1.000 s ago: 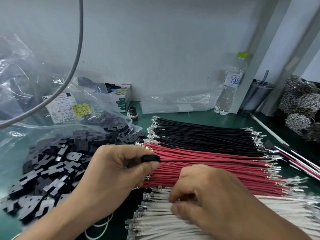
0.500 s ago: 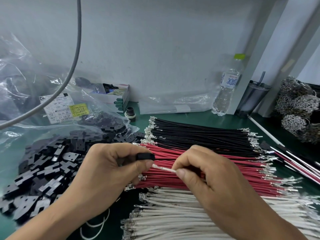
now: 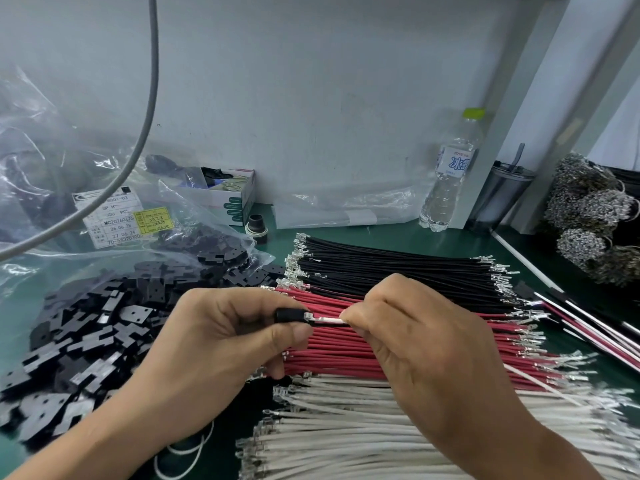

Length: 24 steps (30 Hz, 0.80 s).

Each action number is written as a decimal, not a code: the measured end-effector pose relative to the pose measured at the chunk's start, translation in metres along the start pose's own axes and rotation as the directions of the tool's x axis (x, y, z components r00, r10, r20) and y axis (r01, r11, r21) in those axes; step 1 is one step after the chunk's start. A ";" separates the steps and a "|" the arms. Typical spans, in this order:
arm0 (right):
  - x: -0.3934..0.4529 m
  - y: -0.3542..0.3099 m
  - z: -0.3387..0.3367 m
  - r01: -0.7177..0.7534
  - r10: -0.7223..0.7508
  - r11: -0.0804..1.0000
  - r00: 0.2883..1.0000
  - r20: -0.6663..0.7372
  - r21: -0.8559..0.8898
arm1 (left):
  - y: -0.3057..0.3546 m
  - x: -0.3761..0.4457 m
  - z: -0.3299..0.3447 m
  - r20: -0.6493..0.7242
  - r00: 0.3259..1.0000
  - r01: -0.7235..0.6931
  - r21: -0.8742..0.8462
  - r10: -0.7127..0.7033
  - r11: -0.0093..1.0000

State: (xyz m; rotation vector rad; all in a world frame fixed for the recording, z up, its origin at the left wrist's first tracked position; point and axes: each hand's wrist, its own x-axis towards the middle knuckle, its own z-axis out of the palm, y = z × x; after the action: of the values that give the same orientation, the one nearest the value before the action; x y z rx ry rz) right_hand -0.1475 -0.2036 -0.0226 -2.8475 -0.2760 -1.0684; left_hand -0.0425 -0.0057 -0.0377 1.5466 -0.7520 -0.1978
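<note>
A green bench mat (image 3: pixel 398 237) runs up to a pale wall (image 3: pixel 311 98), and most of it is covered with stock. In the middle, above the piles, the left hand (image 3: pixel 214 348) holds a small black connector housing (image 3: pixel 289 315), with the thumb below, the forefinger on top and the other fingers curled in under the palm. The right hand (image 3: pixel 426 344) faces it, thumb and forefinger pressed together on a single white wire (image 3: pixel 329 319). The wire's metal terminal sits right at the mouth of the housing, touching it. How far it is seated cannot be told. Both hands hang over three flat bundles laid side by side: black wires (image 3: pixel 398 268) farthest from the person, red wires (image 3: pixel 332 358) directly beneath the fingers, and white wires (image 3: pixel 346 427) nearest, all with crimped metal ends. To the left, a heap of black plastic parts (image 3: pixel 86 341) spills from a clear plastic bag (image 3: pixel 52 168) that bears a printed label (image 3: pixel 114 216). A grey cable (image 3: pixel 149 109) hangs down in front of the bag. Against the wall stand a small open box (image 3: pixel 235 199), a water bottle (image 3: pixel 446 178) with a green cap, and beside it a dark tumbler (image 3: pixel 498 192) with a straw. At the far right lie wires in red, black and white (image 3: pixel 588 327), near some grey tangled clumps (image 3: pixel 588 209).
</note>
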 end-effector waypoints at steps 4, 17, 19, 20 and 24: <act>0.000 -0.004 0.005 -0.008 0.014 0.993 0.999 -0.052 0.116 | 0.005 -0.001 0.000 0.039 0.999 0.009 0.005 -0.009 1.000; 0.001 -0.006 0.010 -0.064 0.068 0.984 0.998 -0.018 0.165 | 0.006 -0.004 0.003 0.072 0.996 0.039 0.113 -0.048 0.993; 0.001 -0.009 0.011 -0.023 0.027 0.991 0.999 -0.029 0.134 | 0.004 -0.004 0.001 0.077 0.996 0.038 0.125 -0.048 0.991; 0.000 -0.010 0.012 -0.009 0.013 0.992 0.999 -0.031 0.124 | 0.005 -0.004 0.001 0.080 0.996 0.031 0.136 -0.042 0.990; -0.002 -0.011 0.013 0.025 -0.018 0.992 0.998 -0.061 0.123 | 0.007 -0.003 0.002 0.087 0.996 -0.015 0.157 0.001 0.987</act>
State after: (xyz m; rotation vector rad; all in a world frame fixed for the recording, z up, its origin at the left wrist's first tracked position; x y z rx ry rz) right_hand -0.1427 -0.1912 -0.0329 -2.7050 -0.3560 -1.0977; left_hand -0.0481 -0.0049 -0.0323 1.6932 -0.8596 -0.2043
